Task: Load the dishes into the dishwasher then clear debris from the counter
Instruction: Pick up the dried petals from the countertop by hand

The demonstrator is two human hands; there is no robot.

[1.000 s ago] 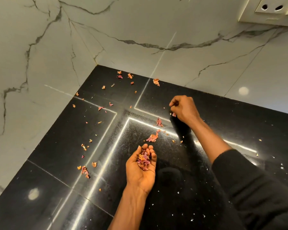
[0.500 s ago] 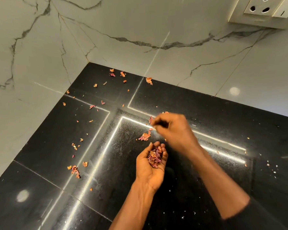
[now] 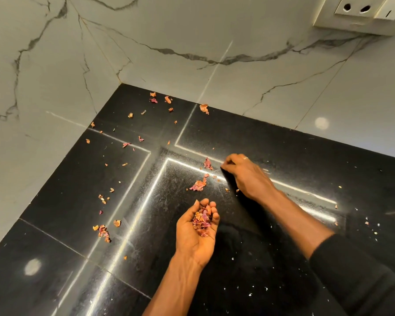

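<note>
Dried pink and orange peel scraps lie scattered over the black counter [image 3: 283, 156]. My left hand [image 3: 197, 229] is palm up and cupped, its curled fingers holding a small pile of peel scraps [image 3: 201, 221]. My right hand [image 3: 244, 173] rests knuckles up on the counter beyond it, fingers curled, tips bunched just right of a pink peel [image 3: 207, 163]. I see nothing between those fingertips. A larger pink peel [image 3: 198, 185] lies between my two hands.
More scraps sit in the far corner [image 3: 160, 99] and along the left side [image 3: 103, 231]. White crumbs [image 3: 372, 226] dot the right part. Marble walls close the counter at the back and left; a wall socket [image 3: 360, 12] is at top right.
My right hand went from the counter to above my cupped left hand, then back out to the counter beside the pink peel. My left hand stayed cupped with its pile.
</note>
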